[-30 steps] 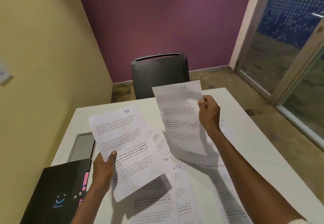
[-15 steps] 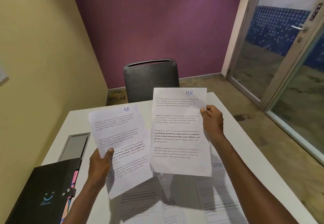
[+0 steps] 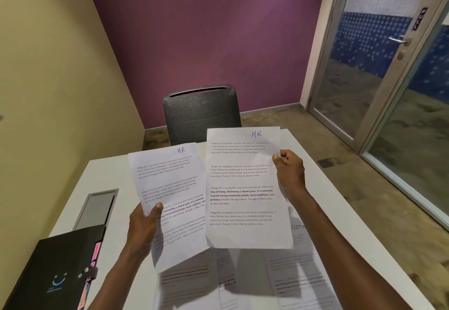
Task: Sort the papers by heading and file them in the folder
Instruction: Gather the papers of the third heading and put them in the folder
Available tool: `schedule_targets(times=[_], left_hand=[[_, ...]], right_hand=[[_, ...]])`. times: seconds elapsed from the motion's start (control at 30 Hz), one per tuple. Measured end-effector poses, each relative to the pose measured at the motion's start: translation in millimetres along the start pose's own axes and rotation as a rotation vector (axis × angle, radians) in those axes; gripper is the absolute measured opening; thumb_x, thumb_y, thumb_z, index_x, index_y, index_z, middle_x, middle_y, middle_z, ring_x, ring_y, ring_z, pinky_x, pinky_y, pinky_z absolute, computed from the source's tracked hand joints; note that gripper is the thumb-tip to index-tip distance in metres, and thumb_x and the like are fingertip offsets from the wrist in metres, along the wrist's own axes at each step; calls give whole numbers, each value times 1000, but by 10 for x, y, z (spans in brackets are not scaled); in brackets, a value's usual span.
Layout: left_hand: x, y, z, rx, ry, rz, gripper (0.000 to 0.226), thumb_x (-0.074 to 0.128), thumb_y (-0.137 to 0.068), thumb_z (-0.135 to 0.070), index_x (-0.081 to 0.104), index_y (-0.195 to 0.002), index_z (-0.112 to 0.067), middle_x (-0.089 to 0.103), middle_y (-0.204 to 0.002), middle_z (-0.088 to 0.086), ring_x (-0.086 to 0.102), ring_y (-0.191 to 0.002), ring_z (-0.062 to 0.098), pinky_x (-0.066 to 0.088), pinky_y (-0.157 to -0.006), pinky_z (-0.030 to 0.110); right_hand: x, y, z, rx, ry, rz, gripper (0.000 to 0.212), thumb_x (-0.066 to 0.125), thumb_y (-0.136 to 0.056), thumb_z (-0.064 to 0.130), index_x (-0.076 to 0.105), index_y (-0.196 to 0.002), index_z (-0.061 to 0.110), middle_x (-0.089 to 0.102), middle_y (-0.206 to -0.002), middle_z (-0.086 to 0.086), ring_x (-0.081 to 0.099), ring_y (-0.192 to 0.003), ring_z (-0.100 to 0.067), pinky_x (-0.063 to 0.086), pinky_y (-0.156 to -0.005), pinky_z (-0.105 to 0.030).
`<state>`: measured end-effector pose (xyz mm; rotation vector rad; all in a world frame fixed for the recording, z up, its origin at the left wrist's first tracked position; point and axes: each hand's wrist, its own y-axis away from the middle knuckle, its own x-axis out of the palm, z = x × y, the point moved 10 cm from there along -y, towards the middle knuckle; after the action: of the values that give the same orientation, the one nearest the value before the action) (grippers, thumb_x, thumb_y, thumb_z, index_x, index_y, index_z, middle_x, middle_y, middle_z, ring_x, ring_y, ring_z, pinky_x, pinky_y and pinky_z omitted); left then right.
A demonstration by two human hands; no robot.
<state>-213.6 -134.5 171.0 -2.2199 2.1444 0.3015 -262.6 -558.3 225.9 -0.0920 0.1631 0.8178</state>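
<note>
Above a white table (image 3: 102, 176), the left hand (image 3: 142, 228) pinches a tilted sheet headed HR (image 3: 170, 188); the right hand (image 3: 290, 176) grips another HR sheet (image 3: 243, 188) upright beside it; more papers (image 3: 298, 268) lie on the table beneath; a black folder (image 3: 51, 268) sits at the table's near left corner.

Left sheet (image 3: 170, 188), centre frame: "HR" handwritten on top.
Right sheet (image 3: 245, 188): "HR" too; bold line read "Defined by a slower pace".

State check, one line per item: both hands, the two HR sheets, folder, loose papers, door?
Left hand: grips tilted white HR sheet.
Right hand: pinches upright white HR sheet.
Black folder: closed, flat on the table.
Loose printed papers: flat on the white table.
Glass door: ajar.
</note>
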Motion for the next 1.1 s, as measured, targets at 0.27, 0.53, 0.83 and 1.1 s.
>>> schedule_targets(times=[0.27, 0.53, 0.83, 1.1], left_hand=[[466, 84, -58, -33, 56, 268, 30, 69, -90, -28, 66, -117, -15, 76, -107, 1, 73, -97, 25, 59, -82, 43], [921, 274, 74, -281, 210, 397, 32, 71, -88, -16, 64, -106, 10, 70, -100, 29, 70, -80, 39, 60, -71, 45], [963, 381, 424, -448, 122, 221, 42, 46, -102, -41, 63, -85, -7, 70, -76, 12, 68, -65, 25, 56, -61, 32], [1101, 258, 201, 64, -216, 131, 36, 48, -96, -37, 55, -124, -15, 66, -117, 0, 64, -102, 20, 54, -85, 36]], right_hand=[[292, 160, -12, 40, 51, 90, 13, 53, -98, 14, 61, -104, 5, 67, -98, -6, 64, -82, -19, 45, -58, -20], [701, 382, -258, 145, 125, 150, 25, 54, -96, 27, 60, -111, 7, 65, -107, -3, 61, -96, -20, 44, -72, -24], [776, 703, -980, 371, 57, 259, 28, 64, -71, 18, 66, -98, 13, 74, -94, -4, 72, -88, -28, 59, -81, -50], [537, 813, -637, 76, 130, 158, 28, 58, -96, 25, 54, -119, 11, 63, -118, -2, 61, -106, -21, 51, -90, -35]])
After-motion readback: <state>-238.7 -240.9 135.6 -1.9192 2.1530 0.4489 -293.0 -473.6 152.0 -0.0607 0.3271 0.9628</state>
